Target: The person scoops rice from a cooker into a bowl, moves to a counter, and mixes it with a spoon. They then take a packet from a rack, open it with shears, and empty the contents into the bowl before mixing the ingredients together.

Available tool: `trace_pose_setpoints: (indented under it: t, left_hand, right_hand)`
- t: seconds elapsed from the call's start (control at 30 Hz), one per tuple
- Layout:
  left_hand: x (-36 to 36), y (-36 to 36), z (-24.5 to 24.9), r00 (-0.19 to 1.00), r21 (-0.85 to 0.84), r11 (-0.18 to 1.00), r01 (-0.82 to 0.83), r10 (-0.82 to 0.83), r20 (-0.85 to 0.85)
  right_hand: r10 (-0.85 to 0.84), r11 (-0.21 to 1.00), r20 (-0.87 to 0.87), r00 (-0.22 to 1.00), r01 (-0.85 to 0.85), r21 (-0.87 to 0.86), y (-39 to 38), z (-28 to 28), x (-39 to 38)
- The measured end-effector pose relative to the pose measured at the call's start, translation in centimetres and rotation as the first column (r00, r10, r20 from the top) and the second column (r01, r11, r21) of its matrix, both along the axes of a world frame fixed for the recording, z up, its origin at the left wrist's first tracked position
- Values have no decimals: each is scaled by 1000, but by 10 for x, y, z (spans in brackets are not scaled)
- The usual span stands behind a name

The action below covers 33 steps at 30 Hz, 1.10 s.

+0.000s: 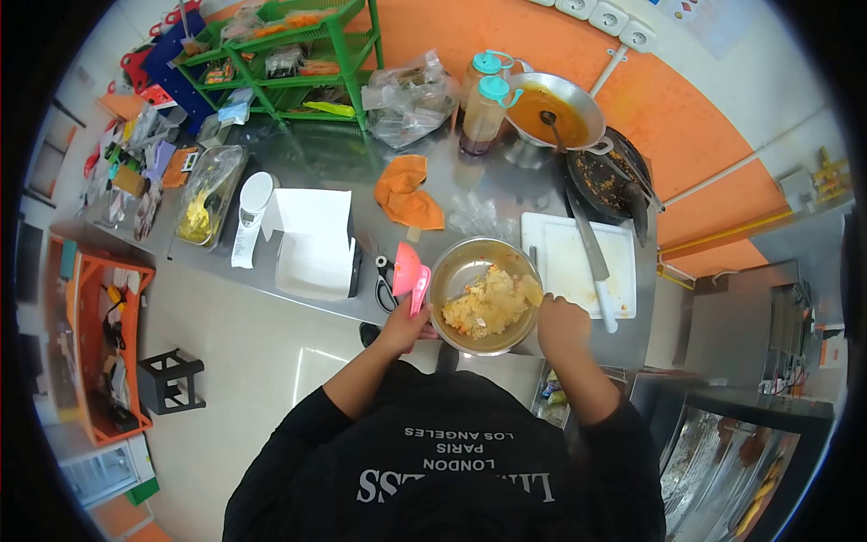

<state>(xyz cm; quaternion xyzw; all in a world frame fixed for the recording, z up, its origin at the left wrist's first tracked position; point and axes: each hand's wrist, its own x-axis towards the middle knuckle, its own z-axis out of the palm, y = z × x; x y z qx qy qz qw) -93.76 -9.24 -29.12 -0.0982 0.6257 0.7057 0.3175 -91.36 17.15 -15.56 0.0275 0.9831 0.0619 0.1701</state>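
My left hand (404, 329) is closed around the handle of a pink plastic scoop (409, 268), its bowl raised beside the metal mixing bowl (461, 262). Inside the bowl lies a mound of fried-looking rice (488, 305) with small orange bits. At the bowl's right rim, my right hand (562, 325) grips a pale, see-through spatula (530, 290) whose blade reaches into the rice. Its handle is hidden by my fingers. Black-handled scissors (386, 294) lie just left of the scoop.
To the right, a large knife (591, 257) rests on a white cutting board (564, 262). Behind are an orange cloth (408, 191), bottles (483, 117), a pan of orange sauce (551, 113) and a black pan (601, 176). An open white box (312, 253) and a scale (253, 203) stand left.
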Motion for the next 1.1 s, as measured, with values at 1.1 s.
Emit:
trace_pose_setpoints:
  t: [1.1]
  left_hand:
    - [-6, 2, 1, 999, 30, 1000, -1, 0, 48]
  right_hand:
    - [592, 765, -228, 773, -628, -142, -1, -34, -18]
